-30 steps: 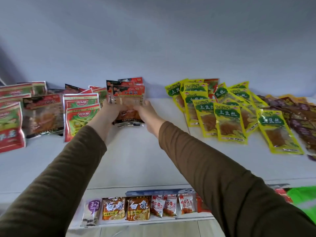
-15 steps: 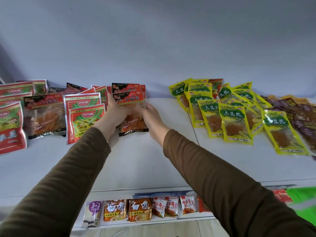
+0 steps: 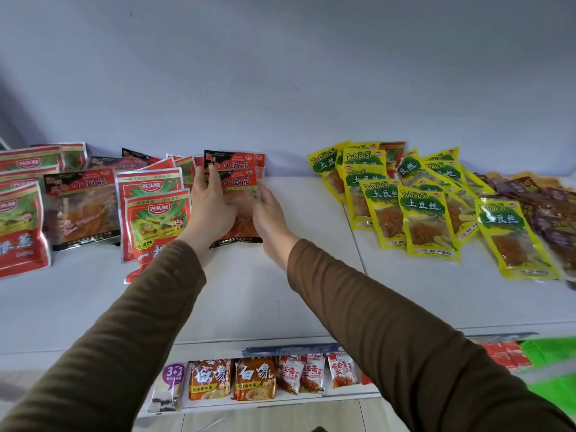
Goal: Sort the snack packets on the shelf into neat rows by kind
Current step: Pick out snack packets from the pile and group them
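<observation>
A small stack of red-and-black gluten strip packets [image 3: 239, 182] lies flat at the middle back of the white shelf [image 3: 249, 291]. My left hand [image 3: 209, 207] presses on its left side, fingers spread over the top. My right hand [image 3: 270, 217] cups its right edge. Left of them lie red-and-green packets [image 3: 156, 213] and another red-and-black packet [image 3: 82, 207]. Yellow potato shred packets [image 3: 420, 207] overlap in rows to the right, with dark purple packets [image 3: 551, 219] beyond them.
More red-and-green packets [image 3: 21, 219] lie at the far left edge. A lower shelf [image 3: 280, 400] holds noodle packs [image 3: 255, 383] and small red-and-white snack packets [image 3: 311, 374]. A green item [image 3: 548, 357] shows at the lower right. The grey wall stands right behind the shelf.
Both hands lowered the red-and-black stack from a raised hold onto the shelf; it now lies flat. The view has shifted slightly.
</observation>
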